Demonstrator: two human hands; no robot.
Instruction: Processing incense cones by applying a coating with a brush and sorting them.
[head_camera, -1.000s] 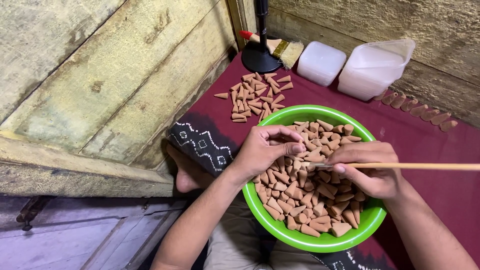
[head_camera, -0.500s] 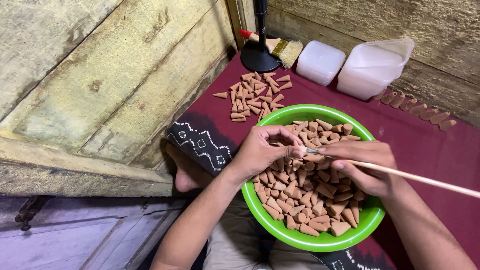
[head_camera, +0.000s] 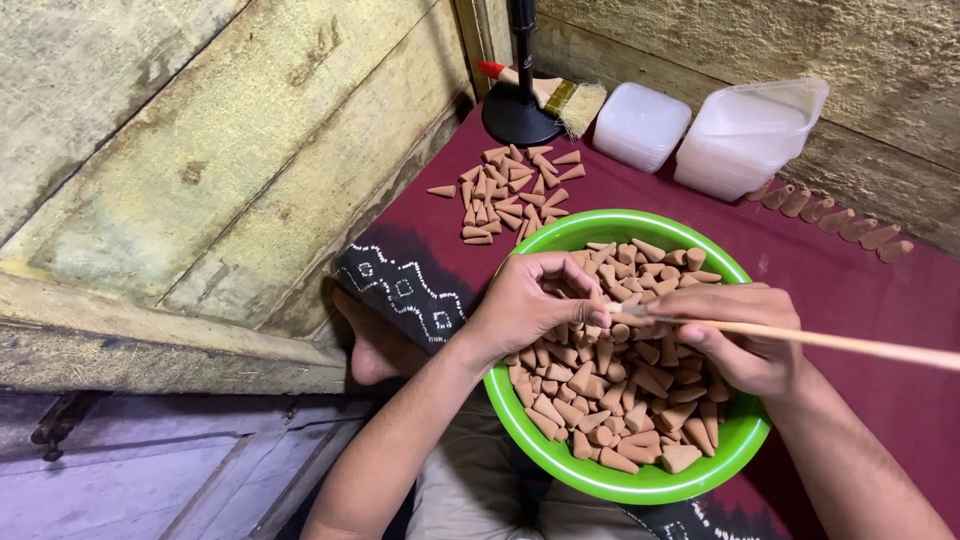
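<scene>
- Head view: left hand is curled over the green bowl, its fingertips pinched together on something small at the stick's near tip; what exactly sits in that grip is hidden by the fingers.
- Right hand is clenched around a thin wooden stick, which runs from the left fingertips out past the right edge of the picture.
- Brown clay cones fill the bowl directly beneath both hands.
- Beyond the left hand, a loose pile of the same cones lies on the maroon cloth covering the surface.
- Farther off from both hands stand a black round stand base, a brush with a red-tipped handle and two white plastic containers.
- Beyond the right hand, a row of cones lies near the wall.
</scene>
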